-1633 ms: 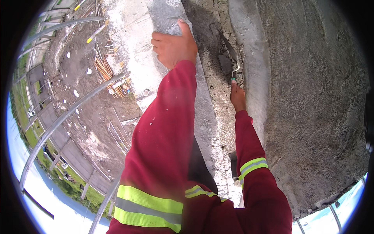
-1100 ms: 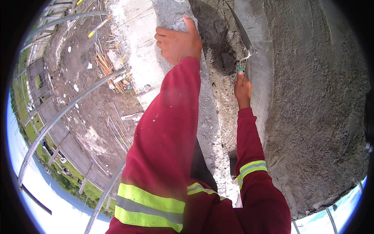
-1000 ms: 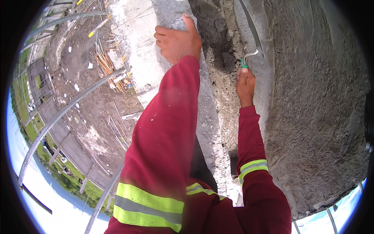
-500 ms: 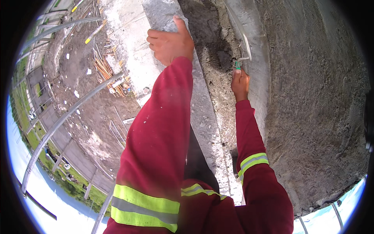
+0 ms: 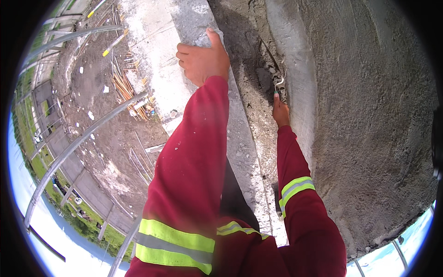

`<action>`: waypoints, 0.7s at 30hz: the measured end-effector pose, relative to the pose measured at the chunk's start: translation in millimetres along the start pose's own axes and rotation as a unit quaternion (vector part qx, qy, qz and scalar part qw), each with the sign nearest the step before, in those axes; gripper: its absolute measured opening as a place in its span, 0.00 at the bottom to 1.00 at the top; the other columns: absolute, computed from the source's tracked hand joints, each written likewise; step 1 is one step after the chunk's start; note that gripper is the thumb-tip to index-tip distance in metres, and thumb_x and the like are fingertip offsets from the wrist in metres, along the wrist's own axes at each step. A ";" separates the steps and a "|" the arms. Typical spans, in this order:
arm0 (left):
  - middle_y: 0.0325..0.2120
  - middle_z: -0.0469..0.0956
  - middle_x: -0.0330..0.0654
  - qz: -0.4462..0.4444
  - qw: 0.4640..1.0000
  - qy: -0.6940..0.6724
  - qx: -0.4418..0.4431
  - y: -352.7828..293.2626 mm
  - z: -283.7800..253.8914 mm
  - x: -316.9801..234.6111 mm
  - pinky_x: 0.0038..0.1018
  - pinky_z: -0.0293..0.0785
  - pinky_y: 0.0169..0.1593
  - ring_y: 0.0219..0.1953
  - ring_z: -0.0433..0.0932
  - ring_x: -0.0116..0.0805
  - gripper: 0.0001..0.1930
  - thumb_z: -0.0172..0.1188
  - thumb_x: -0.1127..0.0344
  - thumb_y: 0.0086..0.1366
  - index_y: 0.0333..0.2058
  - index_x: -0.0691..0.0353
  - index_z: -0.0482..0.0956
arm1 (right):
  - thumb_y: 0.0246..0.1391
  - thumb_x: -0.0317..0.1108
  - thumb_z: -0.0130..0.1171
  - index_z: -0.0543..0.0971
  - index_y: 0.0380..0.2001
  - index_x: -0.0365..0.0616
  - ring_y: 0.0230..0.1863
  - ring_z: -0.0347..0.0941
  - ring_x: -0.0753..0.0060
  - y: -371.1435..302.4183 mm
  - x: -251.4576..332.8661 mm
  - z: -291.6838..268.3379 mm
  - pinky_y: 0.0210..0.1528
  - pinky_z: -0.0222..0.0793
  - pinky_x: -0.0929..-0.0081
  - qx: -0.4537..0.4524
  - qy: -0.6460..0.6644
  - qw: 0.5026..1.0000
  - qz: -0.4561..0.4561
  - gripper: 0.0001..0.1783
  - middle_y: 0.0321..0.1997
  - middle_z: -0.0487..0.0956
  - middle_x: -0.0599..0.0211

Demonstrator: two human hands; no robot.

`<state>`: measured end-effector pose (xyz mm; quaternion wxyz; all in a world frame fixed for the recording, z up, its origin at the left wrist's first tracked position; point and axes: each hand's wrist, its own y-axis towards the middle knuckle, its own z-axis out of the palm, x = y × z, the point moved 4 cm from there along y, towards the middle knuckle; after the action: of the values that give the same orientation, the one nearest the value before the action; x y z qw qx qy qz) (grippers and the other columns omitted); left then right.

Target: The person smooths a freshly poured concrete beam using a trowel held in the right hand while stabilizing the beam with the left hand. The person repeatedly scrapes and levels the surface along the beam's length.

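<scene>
My left hand (image 5: 203, 60) lies on the top of a grey concrete ledge (image 5: 240, 134), thumb stretched away from the other fingers, holding nothing. My right hand (image 5: 281, 113) is closed round the green handle of a trowel (image 5: 271, 54), down in the gap between the ledge and the wall. The trowel's blade is seen nearly edge-on, dark against rough mortar (image 5: 257, 99) in the gap. Beside it on the right runs a smooth, pale grey strip (image 5: 295, 69) along the foot of the wall.
A rough plastered wall (image 5: 369, 115) curves along my right. To the left, metal pipes (image 5: 87, 134) stand beyond the ledge. Far below on bare soil lie a pile of thin rods (image 5: 124, 90) and scattered debris. My dark trouser leg (image 5: 235, 196) is beside the ledge.
My right hand has drawn the trowel off the pale strip, slightly left and toward me, and its blade has turned edge-on. My left hand stays on the ledge; the view has shifted slightly.
</scene>
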<state>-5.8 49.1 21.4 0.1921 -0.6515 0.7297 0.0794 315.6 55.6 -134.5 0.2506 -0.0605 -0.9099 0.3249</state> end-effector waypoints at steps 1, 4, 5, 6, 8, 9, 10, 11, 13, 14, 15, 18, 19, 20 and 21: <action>0.53 0.72 0.58 -0.005 1.000 -0.006 0.012 0.0 0.5 1.4 0.50 0.76 0.56 0.57 0.76 0.58 0.45 0.50 0.27 0.69 0.55 0.73 0.66 | 0.73 0.71 0.34 0.81 0.32 0.33 0.34 0.77 0.38 0.8 -0.3 0.7 0.45 0.68 0.44 -0.006 0.007 1.000 -0.007 0.48 0.28 0.80 0.42; 0.54 0.72 0.60 -0.006 1.000 0.001 0.017 -1.7 2.3 3.7 0.51 0.75 0.58 0.58 0.76 0.59 0.46 0.49 0.25 0.69 0.56 0.74 0.65 | 0.74 0.71 0.36 0.77 0.25 0.35 0.25 0.73 0.55 0.4 -4.7 5.2 0.35 0.67 0.54 -0.030 0.052 0.997 -0.052 0.46 0.21 0.75 0.55; 0.54 0.72 0.60 0.001 1.000 0.002 0.007 -1.4 2.3 3.5 0.51 0.75 0.58 0.58 0.76 0.59 0.46 0.48 0.25 0.69 0.56 0.74 0.65 | 0.75 0.69 0.37 0.76 0.24 0.35 0.24 0.71 0.59 0.8 -3.7 6.4 0.34 0.66 0.56 -0.040 0.090 0.990 -0.101 0.45 0.20 0.74 0.57; 0.53 0.72 0.58 0.005 1.000 0.010 -0.003 -2.3 2.0 4.1 0.50 0.76 0.56 0.57 0.76 0.58 0.45 0.50 0.27 0.69 0.56 0.73 0.65 | 0.75 0.68 0.38 0.75 0.24 0.36 0.23 0.70 0.62 -2.7 -0.6 4.4 0.32 0.65 0.59 -0.060 0.139 0.971 -0.185 0.44 0.19 0.73 0.60; 0.49 0.72 0.55 0.019 0.999 0.024 -0.023 -2.6 1.5 2.6 0.49 0.79 0.51 0.54 0.76 0.55 0.43 0.52 0.29 0.70 0.56 0.73 0.65 | 0.76 0.66 0.40 0.72 0.21 0.38 0.22 0.66 0.70 -4.9 -0.9 2.6 0.29 0.62 0.64 -0.089 0.149 0.961 -0.216 0.42 0.18 0.70 0.67; 0.49 0.72 0.55 0.017 0.999 0.024 -0.018 -2.5 2.0 2.3 0.49 0.79 0.51 0.54 0.76 0.55 0.43 0.52 0.29 0.70 0.56 0.72 0.65 | 0.76 0.67 0.39 0.72 0.21 0.39 0.22 0.66 0.70 -6.2 0.2 1.6 0.28 0.61 0.64 -0.103 0.136 0.959 -0.226 0.42 0.18 0.70 0.67; 0.49 0.72 0.56 0.014 1.000 0.024 -0.012 -2.0 2.4 2.0 0.49 0.79 0.51 0.54 0.76 0.54 0.43 0.52 0.29 0.70 0.55 0.72 0.65 | 0.76 0.68 0.39 0.72 0.21 0.39 0.22 0.67 0.70 -8.2 3.4 -0.4 0.28 0.61 0.64 -0.113 0.123 0.953 -0.254 0.43 0.18 0.70 0.68; 0.49 0.72 0.56 0.005 1.000 0.027 -0.005 -1.7 3.1 2.1 0.49 0.79 0.51 0.54 0.76 0.54 0.43 0.52 0.29 0.70 0.55 0.72 0.65 | 0.75 0.68 0.39 0.72 0.21 0.39 0.22 0.67 0.70 -5.2 -2.0 3.5 0.28 0.61 0.64 -0.064 0.101 0.982 -0.144 0.43 0.19 0.70 0.68; 0.49 0.72 0.56 0.016 1.000 0.011 -0.012 -1.2 1.3 -0.2 0.49 0.79 0.51 0.54 0.76 0.54 0.42 0.52 0.29 0.70 0.55 0.72 0.65 | 0.75 0.69 0.38 0.72 0.21 0.39 0.22 0.67 0.70 -6.5 -13.9 9.8 0.28 0.61 0.65 0.042 0.057 0.994 0.087 0.44 0.19 0.70 0.68; 0.49 0.72 0.56 0.010 1.000 0.018 -0.006 -2.1 0.1 0.2 0.49 0.79 0.51 0.54 0.76 0.54 0.42 0.52 0.29 0.70 0.54 0.72 0.65 | 0.75 0.70 0.38 0.72 0.21 0.39 0.22 0.66 0.70 -6.5 -5.9 7.1 0.27 0.61 0.64 0.034 0.085 0.995 0.029 0.44 0.19 0.70 0.68; 0.53 0.72 0.60 -0.009 1.000 -0.002 0.014 -2.0 0.7 1.7 0.51 0.75 0.58 0.58 0.76 0.59 0.45 0.51 0.28 0.70 0.57 0.74 0.65 | 0.74 0.70 0.38 0.72 0.21 0.39 0.22 0.66 0.70 -9.1 -3.4 4.9 0.27 0.61 0.64 0.028 0.099 0.995 0.017 0.44 0.19 0.70 0.68; 0.54 0.72 0.60 0.007 1.000 -0.018 0.004 -4.4 -2.5 2.0 0.51 0.75 0.58 0.58 0.75 0.59 0.45 0.51 0.28 0.69 0.57 0.74 0.65 | 0.74 0.71 0.38 0.71 0.21 0.39 0.22 0.64 0.72 -12.8 6.1 -2.7 0.28 0.61 0.65 -0.020 0.155 0.983 -0.091 0.44 0.19 0.68 0.69; 0.54 0.72 0.60 0.000 1.000 -0.013 0.011 -4.6 -2.5 2.7 0.51 0.75 0.58 0.58 0.75 0.59 0.45 0.51 0.28 0.69 0.56 0.74 0.65 | 0.74 0.71 0.38 0.70 0.21 0.39 0.23 0.64 0.72 -16.0 8.4 -5.2 0.29 0.61 0.65 -0.035 0.164 0.975 -0.148 0.44 0.19 0.68 0.69; 0.54 0.72 0.60 0.003 1.000 -0.016 0.011 -4.2 -2.4 2.1 0.51 0.75 0.58 0.58 0.75 0.59 0.46 0.51 0.27 0.69 0.56 0.74 0.65 | 0.74 0.71 0.37 0.70 0.21 0.39 0.23 0.64 0.73 -19.0 12.9 -8.6 0.30 0.62 0.66 -0.054 0.179 0.954 -0.236 0.44 0.19 0.68 0.69; 0.54 0.72 0.60 0.004 1.000 -0.020 0.012 -3.7 -2.6 2.0 0.51 0.75 0.58 0.58 0.75 0.59 0.46 0.51 0.27 0.69 0.56 0.74 0.65 | 0.73 0.73 0.35 0.72 0.22 0.38 0.25 0.67 0.67 -20.4 10.8 -9.4 0.34 0.64 0.61 -0.059 0.164 0.954 -0.244 0.46 0.19 0.70 0.65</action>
<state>-2.7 45.8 23.5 0.2147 -0.6444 0.7291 0.0844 311.9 47.8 -111.0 0.4641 0.0958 -0.8608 0.1856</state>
